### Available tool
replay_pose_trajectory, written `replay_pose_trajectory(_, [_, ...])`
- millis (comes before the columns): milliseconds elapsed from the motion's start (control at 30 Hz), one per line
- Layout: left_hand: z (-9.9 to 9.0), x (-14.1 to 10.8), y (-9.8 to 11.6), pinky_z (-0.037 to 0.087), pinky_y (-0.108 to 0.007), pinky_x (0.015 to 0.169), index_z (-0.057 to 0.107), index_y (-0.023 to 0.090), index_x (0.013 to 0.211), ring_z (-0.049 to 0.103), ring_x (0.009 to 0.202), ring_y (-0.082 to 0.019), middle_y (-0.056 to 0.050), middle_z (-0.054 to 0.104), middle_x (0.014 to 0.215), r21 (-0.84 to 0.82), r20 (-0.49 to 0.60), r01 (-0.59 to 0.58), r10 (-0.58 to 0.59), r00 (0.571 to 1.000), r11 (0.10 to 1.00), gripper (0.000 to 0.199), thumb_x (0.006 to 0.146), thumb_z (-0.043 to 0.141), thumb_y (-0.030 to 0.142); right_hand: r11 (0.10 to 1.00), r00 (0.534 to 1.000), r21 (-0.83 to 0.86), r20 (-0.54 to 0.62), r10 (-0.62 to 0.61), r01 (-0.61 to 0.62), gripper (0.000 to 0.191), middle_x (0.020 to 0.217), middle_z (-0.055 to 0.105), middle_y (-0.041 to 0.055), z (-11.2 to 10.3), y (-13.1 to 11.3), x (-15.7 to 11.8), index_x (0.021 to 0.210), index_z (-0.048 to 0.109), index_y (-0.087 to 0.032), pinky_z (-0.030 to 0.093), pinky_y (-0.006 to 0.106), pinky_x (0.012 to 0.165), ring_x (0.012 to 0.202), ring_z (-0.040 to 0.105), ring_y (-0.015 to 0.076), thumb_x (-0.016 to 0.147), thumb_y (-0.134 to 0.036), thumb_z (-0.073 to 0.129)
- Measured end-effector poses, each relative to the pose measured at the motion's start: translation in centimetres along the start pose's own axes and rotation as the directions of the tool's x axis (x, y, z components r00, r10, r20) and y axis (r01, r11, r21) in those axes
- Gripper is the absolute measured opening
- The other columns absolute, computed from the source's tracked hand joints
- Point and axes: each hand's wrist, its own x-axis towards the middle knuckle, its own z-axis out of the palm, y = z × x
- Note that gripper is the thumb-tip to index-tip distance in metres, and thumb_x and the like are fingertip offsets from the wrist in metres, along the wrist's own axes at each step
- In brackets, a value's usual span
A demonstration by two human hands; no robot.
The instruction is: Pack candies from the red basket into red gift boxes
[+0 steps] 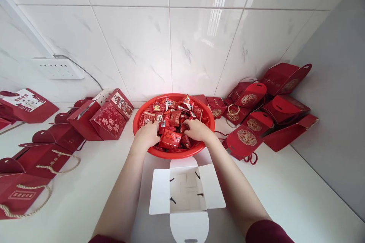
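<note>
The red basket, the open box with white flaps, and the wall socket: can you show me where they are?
Red basket (173,155): head view, on its near rim.
Open box (185,202): head view, on its bare inside bottom.
Wall socket (58,69): head view, on its white front plate.

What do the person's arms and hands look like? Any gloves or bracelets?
No gloves or bracelets show: the left hand and right hand are bare. The forearms are uncovered too. Dark maroon sleeves peek in at the bottom edge.
</note>
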Motion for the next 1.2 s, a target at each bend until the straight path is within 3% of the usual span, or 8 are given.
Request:
replay_pose_trajectory(133, [-0.8, -0.3, -0.6, 0.050, -0.034, 0.079, 0.061, 0.019, 0.106, 0.067, 0.095, -0.028, -0.012, 0.069, 0.104, -0.075, -0.074, 0.028, -0.033, 0.997, 0.997, 0.035, 0.072, 0.059, 0.010, 0.998, 0.999, 0.062, -0.034, 0.009, -0.007, 0.022, 0.103, 0.072, 0.0088, 0.1, 0.3, 0.0, 0.101, 0.067, -0.017, 0.043, 0.026, 0.074, 0.093, 0.066, 0.0213, 0.083, -0.016, 0.054])
replay_pose_trajectory(300, [-3.6, -2.1, -1.7, 0.051, -0.031, 0.082, 0.062, 0.022, 0.104, 0.069, 0.091, -0.022, -0.005, 0.072, 0.096, -0.231, -0.209, 0.017, -0.066, 0.976, 0.973, 0.024, 0.081, 0.059, 0.018, 0.987, 0.995, 0.150, -0.088, -0.045, 0.058, 0.027, 0.102, 0.072, 0.0064, 0.0, 0.4, -0.1, 0.104, 0.068, -0.017, 0.046, 0.025, 0.079, 0.093, 0.065, 0.0188, 0.080, -0.011, 0.057])
replay_pose_trajectory(467, [-5.4, -4.2, -0.3, 0.053, -0.034, 0.082, 0.063, 0.022, 0.107, 0.070, 0.082, -0.020, -0.002, 0.073, 0.088, -0.597, -0.322, -0.181, -0.028, 0.946, 0.782, 0.031, 0.079, 0.069, 0.031, 0.951, 0.966, 0.266, -0.243, -0.094, 0.160, 0.023, 0.116, 0.067, 0.0072, -1.8, -1.4, -1.5, 0.107, 0.067, -0.018, 0.043, 0.029, 0.096, 0.109, 0.060, 0.0191, 0.095, -0.022, 0.048])
replay_pose_trajectory(600, [-5.1, -4.5, 1.7, 0.055, -0.035, 0.085, 0.062, 0.017, 0.108, 0.070, 0.085, -0.020, -0.005, 0.072, 0.089, -0.777, -0.330, -0.297, 0.042, 0.943, 0.555, 0.041, 0.074, 0.076, 0.035, 0.712, 0.953, 0.634, -0.191, -0.235, 0.302, 0.038, 0.091, 0.070, 0.0037, -2.9, -3.1, -2.8, 0.092, 0.069, -0.018, 0.050, 0.029, 0.077, 0.085, 0.064, 0.0178, 0.097, -0.050, 0.048])
replay_pose_trajectory(767, [-4.1, -4.3, 3.0, 0.057, -0.036, 0.087, 0.065, 0.016, 0.109, 0.069, 0.092, -0.021, -0.007, 0.073, 0.100, -0.893, -0.268, -0.263, 0.038, 0.963, 0.365, 0.043, 0.075, 0.078, 0.040, 0.551, 0.947, 0.774, -0.213, -0.240, 0.313, 0.034, 0.071, 0.058, -0.0018, -2.9, -3.7, -3.3, 0.080, 0.062, -0.017, 0.043, 0.023, 0.056, 0.062, 0.054, 0.0109, 0.085, -0.050, 0.067])
replay_pose_trajectory(900, [-3.8, -4.6, 3.5, 0.056, -0.034, 0.086, 0.070, 0.017, 0.109, 0.068, 0.094, -0.021, -0.007, 0.074, 0.102, -0.913, -0.175, -0.211, 0.132, 0.976, 0.350, 0.039, 0.079, 0.076, 0.041, 0.505, 0.929, 0.781, -0.277, -0.246, 0.367, 0.030, 0.071, 0.053, -0.0026, -3.0, -3.9, -3.6, 0.077, 0.059, -0.018, 0.043, 0.023, 0.059, 0.065, 0.051, 0.0105, 0.086, -0.045, 0.068])
replay_pose_trajectory(1033, [-3.6, -4.8, 3.7, 0.055, -0.030, 0.077, 0.072, 0.016, 0.106, 0.067, 0.087, -0.019, -0.006, 0.074, 0.096, -0.924, -0.213, -0.253, 0.162, 0.963, 0.288, 0.038, 0.078, 0.077, 0.040, 0.449, 0.923, 0.813, -0.273, -0.271, 0.372, 0.032, 0.072, 0.050, -0.0034, -3.3, -4.1, -3.9, 0.075, 0.053, -0.019, 0.042, 0.024, 0.059, 0.065, 0.047, 0.0106, 0.084, -0.045, 0.070])
replay_pose_trajectory(1200, [-3.7, -4.9, 3.4, 0.055, -0.032, 0.077, 0.074, 0.014, 0.103, 0.068, 0.084, -0.021, -0.006, 0.073, 0.089, -0.916, -0.212, -0.257, 0.172, 0.962, 0.309, 0.038, 0.077, 0.077, 0.041, 0.439, 0.921, 0.822, -0.243, -0.304, 0.362, 0.031, 0.072, 0.050, -0.0034, -3.2, -4.0, -3.9, 0.075, 0.053, -0.019, 0.042, 0.024, 0.061, 0.066, 0.048, 0.0105, 0.085, -0.043, 0.070])
